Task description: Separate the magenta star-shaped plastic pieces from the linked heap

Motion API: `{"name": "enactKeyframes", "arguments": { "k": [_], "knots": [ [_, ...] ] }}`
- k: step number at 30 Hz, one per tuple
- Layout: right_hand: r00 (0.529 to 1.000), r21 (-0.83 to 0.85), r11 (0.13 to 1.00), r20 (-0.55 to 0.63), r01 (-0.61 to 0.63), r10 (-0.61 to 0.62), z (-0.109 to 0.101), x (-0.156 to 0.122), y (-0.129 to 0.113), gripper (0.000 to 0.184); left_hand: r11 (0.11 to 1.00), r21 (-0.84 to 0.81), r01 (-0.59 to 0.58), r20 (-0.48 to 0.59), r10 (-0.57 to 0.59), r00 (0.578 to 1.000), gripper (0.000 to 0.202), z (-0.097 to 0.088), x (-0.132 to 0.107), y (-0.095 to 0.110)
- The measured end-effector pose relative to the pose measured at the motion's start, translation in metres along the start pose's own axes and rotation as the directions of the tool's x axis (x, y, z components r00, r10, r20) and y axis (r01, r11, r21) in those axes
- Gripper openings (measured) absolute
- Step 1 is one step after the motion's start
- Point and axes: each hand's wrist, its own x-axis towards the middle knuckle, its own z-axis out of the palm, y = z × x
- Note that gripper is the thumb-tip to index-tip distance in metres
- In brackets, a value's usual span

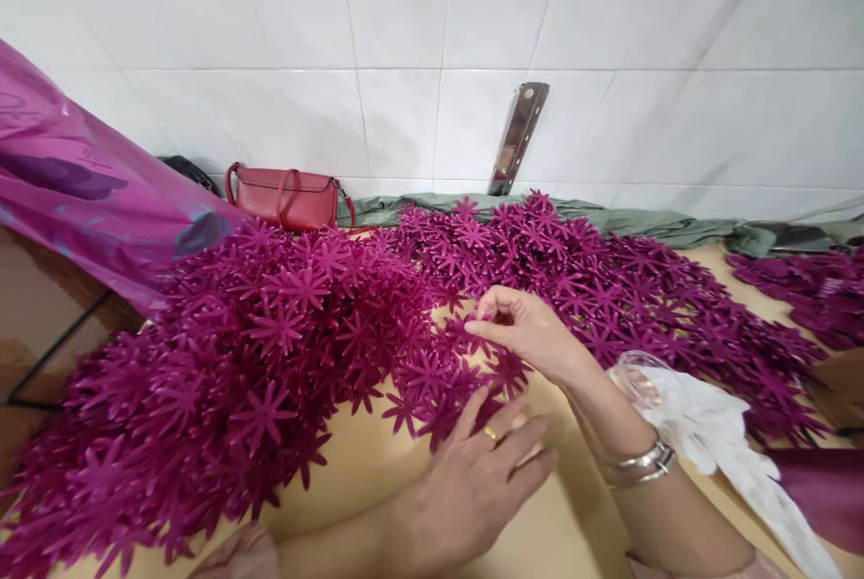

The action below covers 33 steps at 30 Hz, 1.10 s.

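My right hand (530,331) is closed in a pinch above the small middle cluster, with a bit of a magenta flower piece (487,319) showing between thumb and fingertips. Below it, my left hand (472,480) is open, palm down, its fingers apart and a gold ring on one. Its fingertips lie at the edge of the cluster of magenta star-shaped flower pieces (427,374); whether they touch it I cannot tell. A large heap of the same pieces (270,327) spreads to the left, and another pile (573,273) lies behind my right hand.
White crumpled gloves or cloth (702,408) lie beside my right forearm. A red handbag (287,198) and a green cloth (641,223) sit along the tiled wall, where a metal strip (519,138) leans. A pink plastic bag (101,174) stands left; more magenta pieces (810,286) lie far right.
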Motion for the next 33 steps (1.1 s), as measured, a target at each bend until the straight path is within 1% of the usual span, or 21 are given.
{"name": "enactKeyframes", "arguments": {
  "k": [1, 2, 3, 4, 5, 6, 7, 9, 11, 13, 15, 17, 19, 22, 25, 28, 30, 31, 33],
  "knots": [
    [0.998, 0.002, 1.0, 0.065, -0.009, 0.009, 0.003, 0.0, -0.002, 0.021, 1.0, 0.015, -0.016, 0.027, 0.016, 1.0, 0.038, 0.006, 0.007, -0.002],
    [0.99, -0.005, 1.0, 0.141, -0.013, 0.014, 0.006, -0.001, -0.004, 0.017, 1.0, 0.03, -0.003, 0.066, 0.001, 0.998, 0.039, 0.013, 0.013, -0.006],
    [0.98, -0.019, 1.0, 0.2, -0.003, 0.007, 0.011, -0.003, -0.007, 0.018, 0.999, 0.039, 0.034, 0.086, -0.038, 0.996, 0.04, 0.02, 0.019, -0.01],
    [0.974, -0.031, 0.999, 0.227, 0.019, -0.012, 0.014, -0.004, -0.008, 0.029, 0.996, 0.042, 0.077, 0.114, -0.081, 0.99, 0.041, 0.025, 0.024, -0.014],
    [0.975, -0.036, 0.998, 0.219, 0.044, -0.035, 0.016, -0.005, -0.009, 0.041, 0.992, 0.046, 0.115, 0.13, -0.12, 0.984, 0.042, 0.029, 0.027, -0.019],
    [0.982, -0.042, 0.997, 0.182, 0.063, -0.055, 0.017, -0.004, -0.009, 0.049, 0.986, 0.054, 0.155, 0.128, -0.161, 0.979, 0.043, 0.031, 0.028, -0.024],
    [0.99, -0.061, 0.995, 0.122, 0.077, -0.069, 0.014, -0.002, -0.008, 0.049, 0.981, 0.061, 0.184, 0.114, -0.19, 0.975, 0.044, 0.03, 0.027, -0.03],
    [0.996, -0.188, 0.979, -0.033, 0.079, -0.087, 0.003, 0.005, 0.0, 0.035, 0.969, 0.066, 0.236, 0.075, -0.241, 0.968, 0.044, 0.025, 0.022, -0.04],
    [0.98, -0.411, 0.91, -0.157, 0.044, -0.119, -0.011, 0.012, 0.011, 0.026, 0.96, 0.059, 0.272, 0.06, -0.276, 0.959, 0.043, 0.017, 0.013, -0.048],
    [0.972, -0.526, 0.85, -0.194, 0.008, -0.129, -0.023, 0.017, 0.024, 0.021, 0.953, 0.063, 0.296, 0.066, -0.3, 0.952, 0.043, 0.011, 0.003, -0.055],
    [0.969, -0.602, 0.798, -0.212, -0.028, -0.126, -0.027, 0.018, 0.036, 0.015, 0.945, 0.083, 0.316, 0.069, -0.321, 0.944, 0.045, 0.008, -0.007, -0.062],
    [0.959, -0.678, 0.73, -0.257, -0.091, -0.12, -0.023, 0.018, 0.045, 0.01, 0.935, 0.108, 0.338, 0.062, -0.346, 0.936, 0.05, 0.006, -0.016, -0.069],
    [0.943, -0.726, 0.668, -0.315, -0.167, -0.107, -0.016, 0.018, 0.053, 0.01, 0.92, 0.131, 0.37, 0.052, -0.379, 0.924, 0.055, 0.004, -0.025, -0.077],
    [0.93, -0.75, 0.62, -0.357, -0.229, -0.089, -0.006, 0.019, 0.059, 0.013, 0.892, 0.15, 0.427, 0.035, -0.436, 0.899, 0.066, -0.006, -0.035, -0.085],
    [0.933, -0.748, 0.628, -0.347, -0.215, -0.093, -0.005, 0.019, 0.059, 0.009, 0.868, 0.131, 0.478, 0.01, -0.484, 0.875, 0.077, -0.021, -0.036, -0.086],
    [0.941, -0.711, 0.683, -0.321, -0.168, -0.102, -0.012, 0.015, 0.052, 0.005, 0.857, 0.079, 0.509, -0.01, -0.51, 0.86, 0.081, -0.035, -0.029, -0.082],
    [0.944, -0.668, 0.731, -0.312, -0.139, -0.106, -0.016, 0.01, 0.045, 0.002, 0.853, 0.042, 0.521, -0.017, -0.52, 0.854, 0.074, -0.044, -0.022, -0.079],
    [0.944, -0.634, 0.764, -0.312, -0.119, -0.111, -0.018, 0.007, 0.04, 0.004, 0.851, 0.027, 0.525, -0.019, -0.525, 0.851, 0.068, -0.047, -0.019, -0.078],
    [0.943, -0.488, 0.871, -0.31, -0.05, -0.12, -0.018, 0.0, 0.031, 0.014, 0.847, 0.0, 0.531, -0.028, -0.531, 0.847, 0.05, -0.055, -0.014, -0.077]
  ]
}}
